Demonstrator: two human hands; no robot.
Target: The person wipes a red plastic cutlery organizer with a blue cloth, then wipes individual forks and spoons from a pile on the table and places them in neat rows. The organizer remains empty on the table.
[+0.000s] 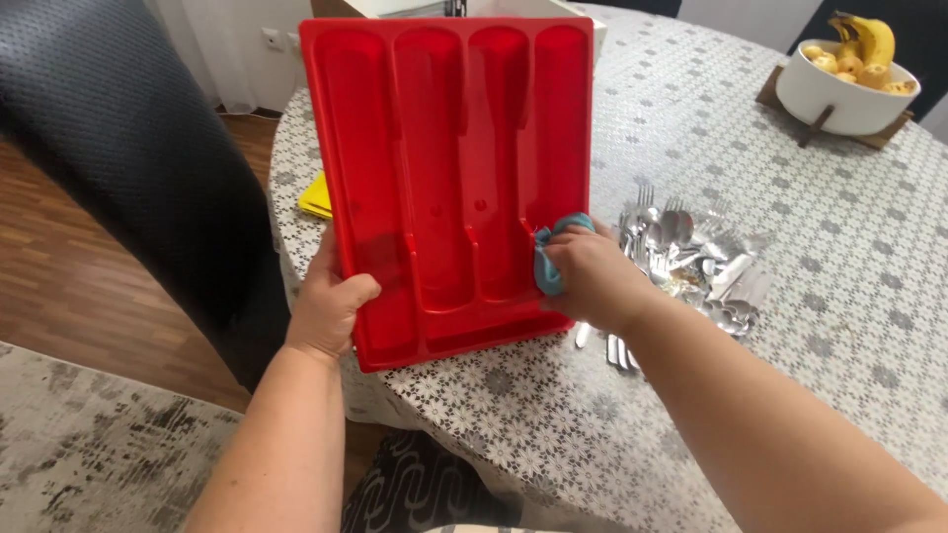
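Red cutlery tray held tilted up over the table's left edge, bottom end resting near that edge. Left hand clamped on the tray's lower left rim; right hand closed around a blue cloth, pressed into the rightmost slot. Pile of cutlery just right of the tray. Likely risks: tray slipping off the edge under a hard push, or an elbow sweeping forks floorward.

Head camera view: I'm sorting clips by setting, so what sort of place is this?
Most likely a home dining room. A round table wears a patterned tablecloth, a white bowl of bananas stands on it, and a pile of cutlery lies beside the red cutlery tray. Wood flooring and a rug fit a home too.
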